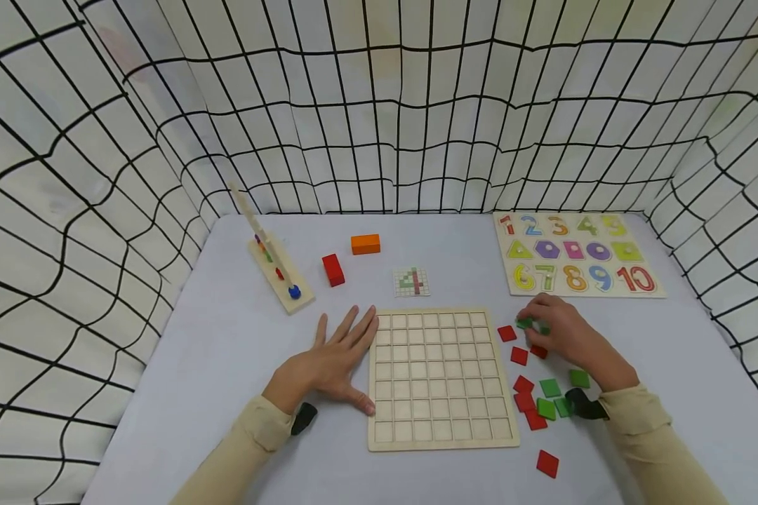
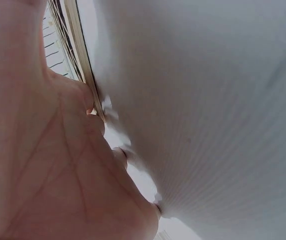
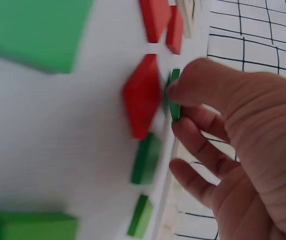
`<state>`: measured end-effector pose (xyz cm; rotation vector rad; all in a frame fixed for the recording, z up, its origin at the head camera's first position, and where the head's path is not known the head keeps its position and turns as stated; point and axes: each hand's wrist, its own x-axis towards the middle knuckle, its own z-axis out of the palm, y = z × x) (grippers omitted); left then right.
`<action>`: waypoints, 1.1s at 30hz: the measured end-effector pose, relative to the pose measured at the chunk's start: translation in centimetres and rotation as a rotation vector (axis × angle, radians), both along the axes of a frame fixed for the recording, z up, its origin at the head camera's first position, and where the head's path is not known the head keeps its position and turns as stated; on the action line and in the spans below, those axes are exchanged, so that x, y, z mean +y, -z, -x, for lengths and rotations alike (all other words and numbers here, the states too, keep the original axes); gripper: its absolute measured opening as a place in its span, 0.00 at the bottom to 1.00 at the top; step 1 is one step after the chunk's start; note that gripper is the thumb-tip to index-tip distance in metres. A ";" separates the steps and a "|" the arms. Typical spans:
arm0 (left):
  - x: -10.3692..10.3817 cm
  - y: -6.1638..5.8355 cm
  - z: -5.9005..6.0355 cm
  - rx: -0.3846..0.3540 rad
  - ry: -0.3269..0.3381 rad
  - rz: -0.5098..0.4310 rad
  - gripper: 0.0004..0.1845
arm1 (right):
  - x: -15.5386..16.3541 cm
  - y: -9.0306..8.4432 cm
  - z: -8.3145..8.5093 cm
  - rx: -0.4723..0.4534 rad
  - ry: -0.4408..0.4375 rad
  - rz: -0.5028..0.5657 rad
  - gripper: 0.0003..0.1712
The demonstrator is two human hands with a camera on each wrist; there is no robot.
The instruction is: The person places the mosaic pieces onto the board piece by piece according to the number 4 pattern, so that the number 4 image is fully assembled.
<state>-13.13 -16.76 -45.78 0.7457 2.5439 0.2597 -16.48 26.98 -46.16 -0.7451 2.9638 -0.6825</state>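
A square wooden grid board (image 1: 442, 446) lies on the white table in the head view, its cells bare. My left hand (image 1: 336, 365) lies with fingers spread at the board's left edge, fingertips and thumb right at the rim. In the left wrist view its palm (image 2: 68, 165) fills the left side. To the board's right, my right hand (image 1: 561, 331) pinches a green square tile (image 3: 175, 95) between thumb and fingers. Below the held tile in the head view lie loose red tiles (image 1: 523, 402) and green tiles (image 1: 550, 388), several of each.
Behind the board lies a small pattern card (image 1: 411, 282) with green and red squares. A red block (image 1: 333, 270), an orange block (image 1: 366, 244) and a wooden stand with coloured pieces (image 1: 281, 272) are at left. A number puzzle (image 1: 579, 254) lies back right. Black netting (image 1: 398, 147) surrounds the table.
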 end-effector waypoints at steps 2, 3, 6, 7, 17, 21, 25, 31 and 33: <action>0.1 0.0 0.0 0.001 0.001 0.000 0.81 | -0.3 -0.3 0.3 0.012 -0.033 0.003 0.12; 0.1 0.0 0.0 0.002 0.001 0.002 0.81 | -0.5 -0.5 0.5 0.018 -0.053 0.004 0.13; 0.1 0.0 0.0 0.005 -0.007 0.002 0.81 | -1.6 -1.4 1.1 0.025 -0.109 0.012 0.13; 0.1 0.1 0.0 0.005 -0.011 -0.002 0.81 | -2.0 -1.6 1.3 0.024 -0.128 0.015 0.13; 0.3 0.0 0.0 0.002 -0.007 0.038 0.80 | -5.0 -2.1 2.8 0.000 -0.228 0.034 0.11; 0.6 -0.4 0.1 -0.001 -0.007 0.054 0.80 | -5.7 -1.7 3.0 -0.017 -0.226 0.032 0.11; 0.7 -0.5 0.1 -0.008 -0.013 0.073 0.80 | -6.3 -1.6 3.2 0.000 -0.269 0.044 0.10; 0.7 -0.4 -0.1 0.000 -0.022 0.081 0.81 | -7.4 -1.7 3.3 -0.015 -0.296 0.067 0.10; 0.6 -0.5 -0.1 -0.004 -0.019 0.082 0.81 | -7.8 -1.7 3.4 -0.024 -0.299 0.061 0.10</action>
